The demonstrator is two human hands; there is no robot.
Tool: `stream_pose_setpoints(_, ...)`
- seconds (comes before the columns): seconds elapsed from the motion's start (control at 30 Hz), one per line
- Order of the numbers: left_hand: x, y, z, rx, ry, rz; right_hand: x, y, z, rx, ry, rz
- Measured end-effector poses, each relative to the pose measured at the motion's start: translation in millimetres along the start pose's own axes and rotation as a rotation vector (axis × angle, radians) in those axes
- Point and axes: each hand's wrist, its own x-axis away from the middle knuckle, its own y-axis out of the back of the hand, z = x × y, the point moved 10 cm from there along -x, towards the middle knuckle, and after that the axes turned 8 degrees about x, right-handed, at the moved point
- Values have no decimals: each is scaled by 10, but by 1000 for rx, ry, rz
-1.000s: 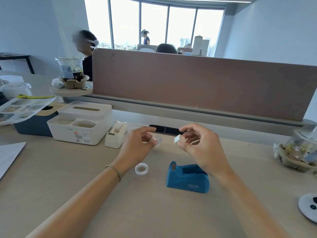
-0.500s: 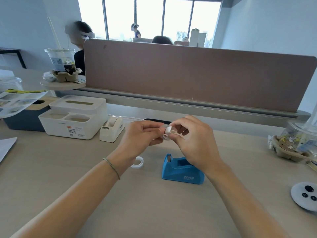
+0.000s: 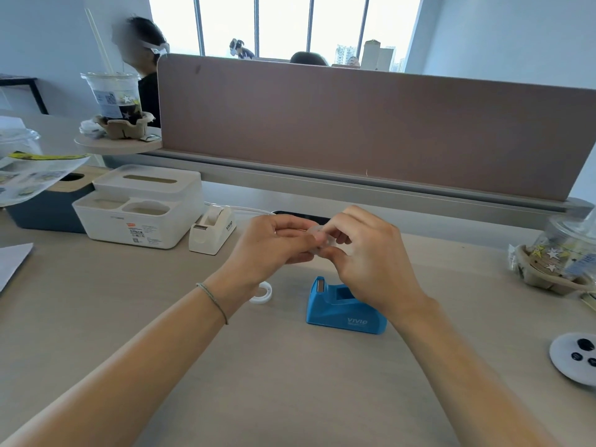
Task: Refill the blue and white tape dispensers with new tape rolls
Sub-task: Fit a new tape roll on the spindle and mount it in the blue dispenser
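Blue tape dispenser [image 3: 346, 309] sits empty on the bench [image 3: 290, 382]; both hands [image 3: 322, 250] pinch 1 clear tape roll [image 3: 319, 241] at 12 o'clock above it; spare roll [image 3: 262, 292] waits at 9 o'clock

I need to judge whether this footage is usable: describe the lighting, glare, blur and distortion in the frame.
Head view: the windows are blown out white, though the desk is evenly lit with only soft shadows; wide-angle distortion bows the divider and stretches the forearms; the left hand and right hand look slightly soft, and the clear tape roll between them is hard to make out.
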Motion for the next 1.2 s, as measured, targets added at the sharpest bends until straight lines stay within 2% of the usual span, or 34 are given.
stream_pose_setpoints(0.13,-7,35,24,26,5,-21,-2,22,-20,-32,-57,-15)
stream_pose_setpoints(0.23,-26,76,48,75,8,-35,10,38,-220,-124,-236,-16)
stream_pose_setpoints(0.33,-42,76,35,153,3,-18,42,-125,-427,-316,-422,141)
stream_pose_setpoints(0.4,-43,57,14,167,-10,-3,79,-280,-431,-473,-478,265)
stream_pose_setpoints(0.47,-37,39,-7,157,-27,8,88,-329,-400,-548,-488,279)
stream_pose_setpoints(0.63,-26,6,-47,165,-47,57,45,-206,-386,-602,-485,151)
stream_pose_setpoints(0.93,-13,-18,-153,-135,-184,47,19,-57,-388,-664,-444,-14)
stream_pose_setpoints(1.07,3,-82,-152,-213,-173,126,6,42,-379,-574,-395,-57)
stream_pose_setpoints(1.2,42,74,-343,-224,-277,-73,-4,56,-306,-360,-320,-10)
